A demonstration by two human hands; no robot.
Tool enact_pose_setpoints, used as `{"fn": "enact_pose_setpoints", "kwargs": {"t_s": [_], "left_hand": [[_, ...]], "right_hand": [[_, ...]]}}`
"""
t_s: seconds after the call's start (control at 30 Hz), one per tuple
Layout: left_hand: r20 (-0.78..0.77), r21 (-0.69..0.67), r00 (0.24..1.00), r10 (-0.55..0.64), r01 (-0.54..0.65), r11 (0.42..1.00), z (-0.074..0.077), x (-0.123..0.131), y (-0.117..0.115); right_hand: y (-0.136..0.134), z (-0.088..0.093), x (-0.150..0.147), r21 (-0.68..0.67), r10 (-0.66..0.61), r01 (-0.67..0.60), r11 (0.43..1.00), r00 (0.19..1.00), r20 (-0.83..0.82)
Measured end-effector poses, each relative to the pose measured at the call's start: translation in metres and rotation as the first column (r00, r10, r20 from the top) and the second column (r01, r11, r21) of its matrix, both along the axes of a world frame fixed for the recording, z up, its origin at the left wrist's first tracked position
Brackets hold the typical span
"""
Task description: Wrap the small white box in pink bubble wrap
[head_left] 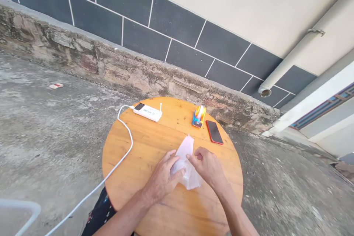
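Note:
A thin, pale, translucent plastic bag point(186, 151) lies on a round wooden table point(143, 155). My left hand point(163, 177) rests on the bag's left side, fingers curled and thumb pressing the plastic. My right hand point(208, 166) is on the bag's right side, its fingers closed in a pinch on the plastic near the middle. Both hands touch the bag and nearly meet over it.
A white power bank point(148, 112) with a white cable point(121, 155) sits at the table's far left. A blue and orange tape dispenser point(199, 116) and a red-edged phone point(214, 132) lie at the far right. Concrete floor, tiled wall and a drain pipe point(290, 62) surround.

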State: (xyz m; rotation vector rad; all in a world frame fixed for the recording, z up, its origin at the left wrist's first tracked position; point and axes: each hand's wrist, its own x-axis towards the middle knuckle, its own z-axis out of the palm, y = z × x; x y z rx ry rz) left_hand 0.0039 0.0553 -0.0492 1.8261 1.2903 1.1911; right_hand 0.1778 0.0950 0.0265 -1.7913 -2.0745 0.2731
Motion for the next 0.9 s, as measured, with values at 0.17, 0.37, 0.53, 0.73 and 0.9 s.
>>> {"fn": "enact_pose_setpoints", "kwargs": {"t_s": [0.17, 0.37, 0.53, 0.73, 0.9], "left_hand": [[0.015, -0.027, 0.999, 0.044, -0.044, 0.999, 0.0, -0.003, 0.001], [0.092, -0.058, 0.983, 0.16, -0.155, 0.986, 0.005, -0.008, 0.005], [0.337, -0.183, 0.907, 0.253, -0.201, 0.962, 0.003, -0.015, 0.008], [0.401, -0.31, 0.879, 0.259, -0.135, 0.941, 0.007, -0.019, 0.011], [0.115, -0.294, 0.98, 0.164, -0.124, 0.948, 0.024, -0.014, 0.023]], "right_hand": [[0.011, -0.015, 0.02, -0.031, -0.012, 0.009, 0.999, 0.996, -0.09], [0.0, -0.044, 0.058, -0.09, -0.034, 0.011, 0.996, 0.967, -0.252], [-0.004, -0.052, 0.054, -0.076, -0.052, 0.023, 0.997, 0.908, -0.417], [-0.005, -0.057, 0.057, -0.056, -0.031, 0.004, 0.998, 0.872, -0.488], [-0.004, -0.066, 0.06, -0.028, -0.025, 0.014, 1.0, 0.888, -0.459]]}}
